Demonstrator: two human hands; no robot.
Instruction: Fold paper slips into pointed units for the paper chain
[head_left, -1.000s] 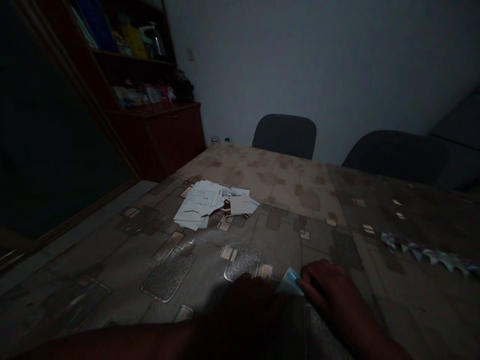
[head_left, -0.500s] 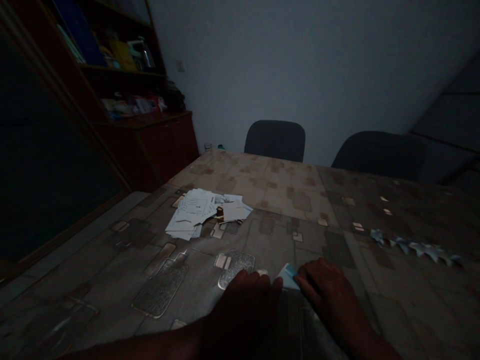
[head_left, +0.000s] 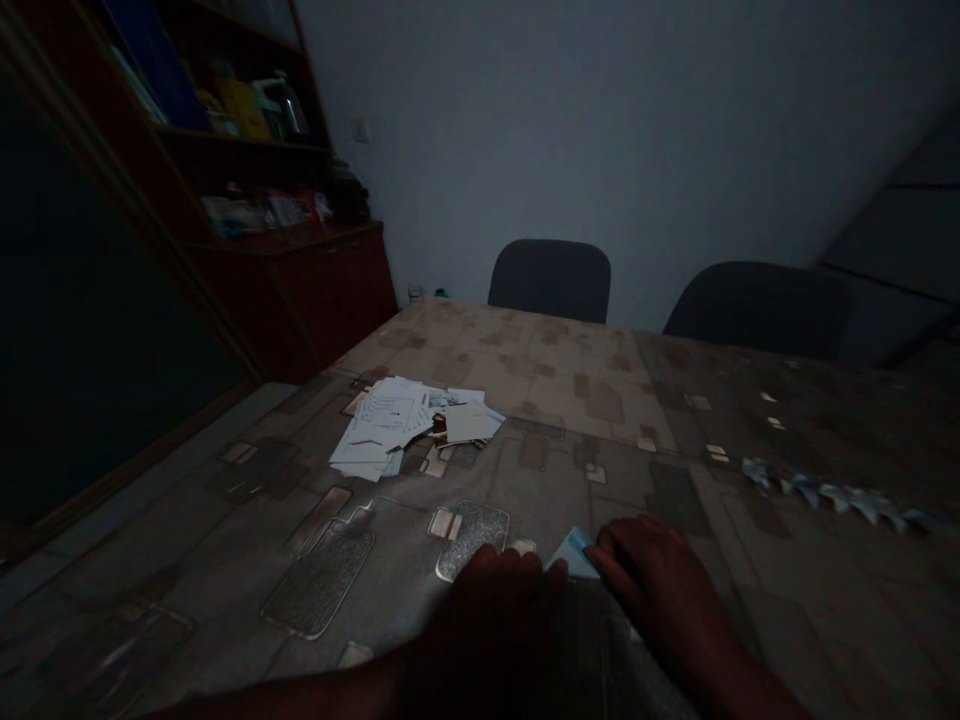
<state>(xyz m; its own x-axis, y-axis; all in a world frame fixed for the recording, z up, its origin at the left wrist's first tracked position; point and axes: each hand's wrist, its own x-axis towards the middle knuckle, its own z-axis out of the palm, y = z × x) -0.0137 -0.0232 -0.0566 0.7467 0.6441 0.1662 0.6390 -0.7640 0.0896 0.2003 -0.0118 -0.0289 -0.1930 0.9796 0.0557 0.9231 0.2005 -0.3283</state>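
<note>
A small folded piece of paper (head_left: 574, 556), pale blue and white with a pointed top, lies at the table's near side between my hands. My left hand (head_left: 499, 610) has its fingers curled, thumb tip against the paper's left edge. On the other side my right hand (head_left: 649, 570) pinches the paper's right edge between thumb and bent fingers. Dim light hides the lower parts of both hands. Off to the right lies a row of pointed folded paper pieces (head_left: 836, 495), apart from my hands.
A loose pile of printed paper pieces (head_left: 390, 425) lies left of centre on the patterned tablecloth (head_left: 517, 350). Two dark chairs (head_left: 551, 280) stand behind the far edge. A wooden cabinet (head_left: 322, 290) with shelves of items stands at the back left.
The thumb of my left hand has shifted slightly at the paper, and more of the folded triangle shows. My right hand stays at its edge. The pile and the row have not moved.
</note>
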